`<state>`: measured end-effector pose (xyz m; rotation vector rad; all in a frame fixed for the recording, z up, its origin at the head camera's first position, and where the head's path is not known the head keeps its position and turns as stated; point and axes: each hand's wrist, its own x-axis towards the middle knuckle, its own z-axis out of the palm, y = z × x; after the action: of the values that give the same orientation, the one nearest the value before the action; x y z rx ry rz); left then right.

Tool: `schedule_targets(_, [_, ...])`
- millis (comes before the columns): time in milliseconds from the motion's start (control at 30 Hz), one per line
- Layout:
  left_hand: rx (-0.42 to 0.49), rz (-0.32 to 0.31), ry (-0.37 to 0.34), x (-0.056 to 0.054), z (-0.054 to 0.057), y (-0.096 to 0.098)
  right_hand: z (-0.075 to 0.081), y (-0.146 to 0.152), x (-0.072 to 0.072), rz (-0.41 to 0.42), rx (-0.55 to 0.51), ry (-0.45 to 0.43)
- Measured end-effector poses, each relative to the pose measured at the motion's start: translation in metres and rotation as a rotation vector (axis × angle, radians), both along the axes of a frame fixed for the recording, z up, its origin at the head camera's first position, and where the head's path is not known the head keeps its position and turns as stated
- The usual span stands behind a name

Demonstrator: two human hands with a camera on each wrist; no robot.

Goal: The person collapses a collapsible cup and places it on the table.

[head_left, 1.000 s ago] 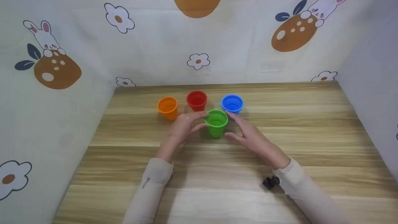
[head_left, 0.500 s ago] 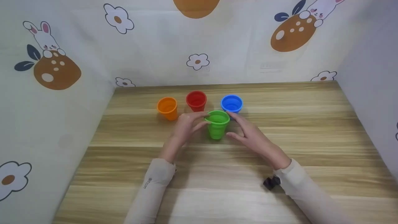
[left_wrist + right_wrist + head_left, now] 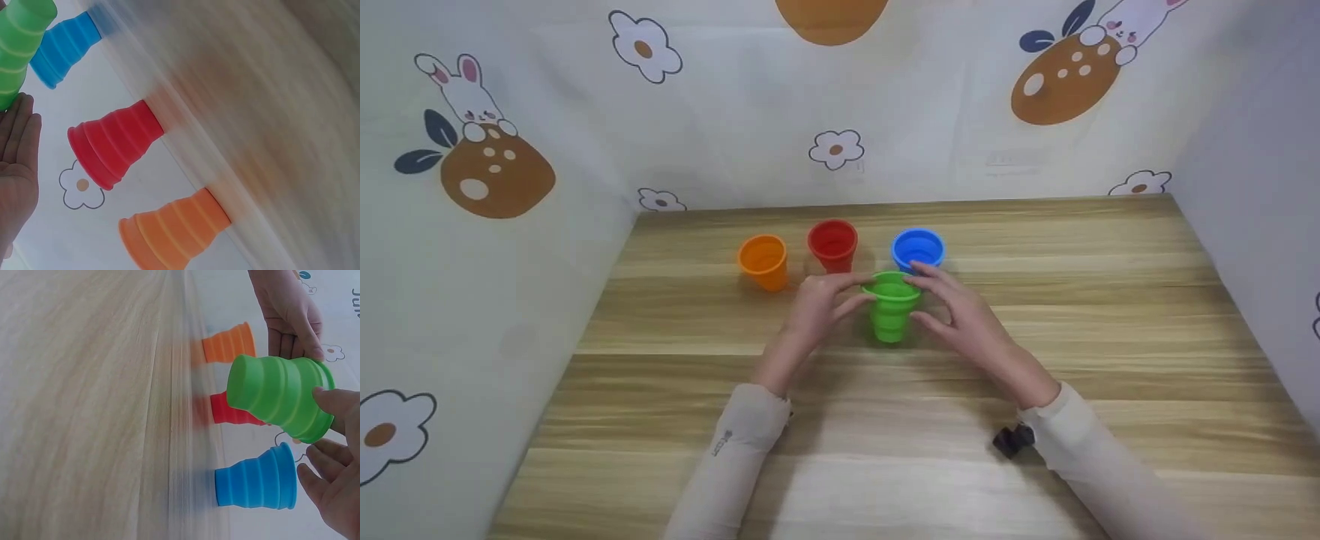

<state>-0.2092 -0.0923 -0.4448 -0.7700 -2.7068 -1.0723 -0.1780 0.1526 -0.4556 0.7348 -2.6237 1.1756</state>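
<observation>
A ribbed green cup (image 3: 892, 319) stands between my two hands in the head view, slightly above the table and tilted in the right wrist view. My left hand (image 3: 814, 311) pinches its rim from the left, thumb in front. From the right, my right hand (image 3: 973, 322) holds the same cup, its thumb (image 3: 332, 400) on the ribbed side. Its other fingers are partly hidden by the rim or spread beside it. Behind the hands, upright and mouth up, stand an orange cup (image 3: 763, 259), a red cup (image 3: 833, 241) and a blue cup (image 3: 918, 247).
The wood-grain table (image 3: 840, 465) is bounded by a patterned back wall (image 3: 735, 112) and side walls. The blue cup is close behind my right fingertips, and the orange cup is near my left knuckles. A small black device (image 3: 1014, 441) sits under the right cuff.
The green cup has shifted slightly right and toward me with my left hand. My right fingers have come from beside it onto its rim and side. The other cups stay put.
</observation>
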Motion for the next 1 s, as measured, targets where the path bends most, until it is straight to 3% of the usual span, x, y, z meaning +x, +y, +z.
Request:
schedule_targets(500, [0.077, -0.018, -0.058, 0.0019, -0.0040, 0.0040, -0.0028, 0.0025, -0.0009, 0.015, -0.077, 0.079])
schedule_targets(800, [0.014, -0.061, -0.157, 0.0029, -0.0024, 0.0054, -0.0046, 0.0063, -0.0003, 0.032, -0.115, 0.059])
schedule_targets(1000, [-0.020, -0.114, -0.109, 0.0051, -0.0019, 0.0065, -0.0047, 0.0091, -0.0005, 0.048, -0.159, 0.016])
